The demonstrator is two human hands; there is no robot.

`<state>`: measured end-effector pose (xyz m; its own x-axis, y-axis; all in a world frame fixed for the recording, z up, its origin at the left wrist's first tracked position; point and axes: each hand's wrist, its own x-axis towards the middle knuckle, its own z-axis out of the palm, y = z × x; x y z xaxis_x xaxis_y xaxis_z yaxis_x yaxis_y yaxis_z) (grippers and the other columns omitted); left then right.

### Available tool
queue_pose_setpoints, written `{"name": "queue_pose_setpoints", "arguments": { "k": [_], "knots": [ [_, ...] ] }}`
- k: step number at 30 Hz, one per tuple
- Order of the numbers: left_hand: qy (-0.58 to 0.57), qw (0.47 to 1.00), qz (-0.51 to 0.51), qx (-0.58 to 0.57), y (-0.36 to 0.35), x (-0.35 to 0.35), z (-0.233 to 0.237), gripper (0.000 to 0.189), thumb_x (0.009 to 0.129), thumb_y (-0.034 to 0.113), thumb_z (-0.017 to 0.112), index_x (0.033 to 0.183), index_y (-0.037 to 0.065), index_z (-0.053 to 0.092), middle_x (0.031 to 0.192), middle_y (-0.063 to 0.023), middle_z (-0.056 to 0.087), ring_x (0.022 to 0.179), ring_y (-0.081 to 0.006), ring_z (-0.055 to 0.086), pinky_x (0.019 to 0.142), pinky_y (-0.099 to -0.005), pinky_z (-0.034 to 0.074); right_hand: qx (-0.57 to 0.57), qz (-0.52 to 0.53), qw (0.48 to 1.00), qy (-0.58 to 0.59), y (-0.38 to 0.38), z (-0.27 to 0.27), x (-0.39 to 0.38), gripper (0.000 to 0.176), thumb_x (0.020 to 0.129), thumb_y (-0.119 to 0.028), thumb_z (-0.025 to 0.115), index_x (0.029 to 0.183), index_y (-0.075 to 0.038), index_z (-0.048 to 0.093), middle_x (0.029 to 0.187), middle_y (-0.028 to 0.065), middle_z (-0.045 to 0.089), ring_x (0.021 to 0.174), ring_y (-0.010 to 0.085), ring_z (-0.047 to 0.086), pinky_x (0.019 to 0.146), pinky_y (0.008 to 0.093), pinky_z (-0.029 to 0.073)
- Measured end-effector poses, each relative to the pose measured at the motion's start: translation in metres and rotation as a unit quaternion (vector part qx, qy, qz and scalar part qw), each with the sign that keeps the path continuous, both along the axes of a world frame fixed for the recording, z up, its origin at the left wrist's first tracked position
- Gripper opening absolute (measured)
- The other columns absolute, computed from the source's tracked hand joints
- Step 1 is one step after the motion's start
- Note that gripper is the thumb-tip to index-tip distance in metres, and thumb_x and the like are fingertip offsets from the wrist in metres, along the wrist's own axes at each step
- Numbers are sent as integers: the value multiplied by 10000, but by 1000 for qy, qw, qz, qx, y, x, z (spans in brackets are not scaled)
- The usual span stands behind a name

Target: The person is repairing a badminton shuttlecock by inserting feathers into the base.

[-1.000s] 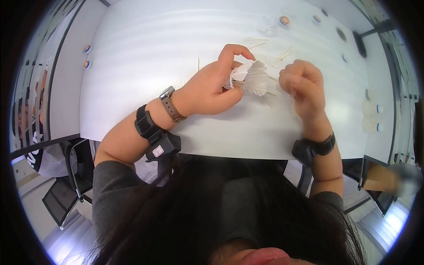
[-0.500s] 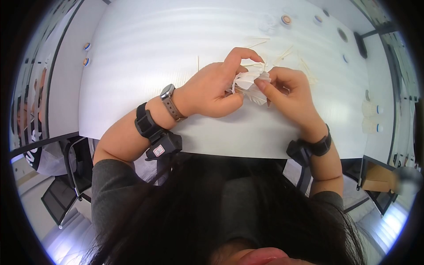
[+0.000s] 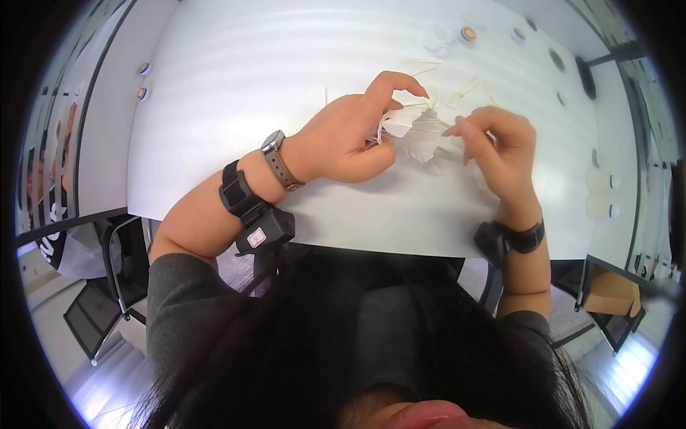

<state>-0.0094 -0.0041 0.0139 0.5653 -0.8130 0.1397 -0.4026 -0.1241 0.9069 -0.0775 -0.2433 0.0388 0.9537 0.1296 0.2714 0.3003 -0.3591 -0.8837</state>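
My left hand (image 3: 354, 139) is curled around a pleated white paper piece (image 3: 401, 123) above the white table (image 3: 357, 214). Its index finger arches over the top and its thumb presses from below. The paper's folds fan out towards the right, and its left part is hidden in my palm. To the right of the paper, apart from it, my right hand (image 3: 500, 143) has thumb and fingertips closed in a pinch. A faint thin line runs between the paper and these fingertips; what they hold is too fine to make out.
Thin pale strips (image 3: 464, 91) lie scattered beyond my hands. A bottle (image 3: 468, 34) stands at the far side. Small capped bottles (image 3: 143, 94) are at the left edge, more (image 3: 612, 211) at the right. An open cardboard box (image 3: 611, 294) sits low on the right.
My right hand has moved off the pleated paper to the right, its fingertips still pinched. My left hand keeps its hold on the paper.
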Motion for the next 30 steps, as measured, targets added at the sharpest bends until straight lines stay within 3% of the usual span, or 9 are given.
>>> {"name": "queue_pose_setpoints", "arguments": {
  "k": [3, 4, 7, 11, 30],
  "knots": [
    [-191, 981, 28, 10, -1, 3, -5, 608, 717, 95, 520, 1311, 6, 424, 899, -121, 660, 646, -230, 616, 633, -302, 487, 53, -44, 997, -28, 1, 1, 1, 166, 933, -62, 620, 796, 12, 676, 708, 30, 678, 512, 31, 477, 483, 200, 331],
    [-231, 972, 40, 10, -3, 3, 0, 563, 711, 126, 582, 1262, 41, 509, 847, -97, 657, 646, -256, 613, 616, -319, 478, 73, -63, 995, -38, 1, 1, 1, 168, 940, -74, 615, 812, 18, 675, 718, 40, 679, 507, 28, 470, 480, 195, 333],
    [-423, 905, 27, 30, -10, 4, 0, 550, 698, 159, 632, 1233, 61, 550, 802, -63, 625, 637, -249, 597, 606, -339, 463, 118, -111, 985, -53, -6, -2, 3, 186, 954, -102, 608, 837, 28, 671, 737, 60, 680, 496, 23, 448, 473, 185, 338],
    [-514, 856, 15, 56, -17, 6, -7, 547, 692, 175, 664, 1224, 94, 563, 836, -39, 586, 679, -208, 581, 620, -326, 449, 127, -138, 978, -87, -13, -2, 6, 222, 966, -131, 596, 836, 33, 666, 742, 72, 678, 480, 20, 417, 465, 182, 342],
    [-660, 745, -91, -22, -22, 14, -9, 481, 805, 210, 710, 1263, 168, 570, 862, 6, 539, 728, -156, 549, 677, -295, 466, 86, -135, 973, -169, -7, 0, 5, 202, 951, -119, 636, 796, 4, 676, 719, 20, 664, 504, 15, 414, 477, 183, 313]
  ]
}}
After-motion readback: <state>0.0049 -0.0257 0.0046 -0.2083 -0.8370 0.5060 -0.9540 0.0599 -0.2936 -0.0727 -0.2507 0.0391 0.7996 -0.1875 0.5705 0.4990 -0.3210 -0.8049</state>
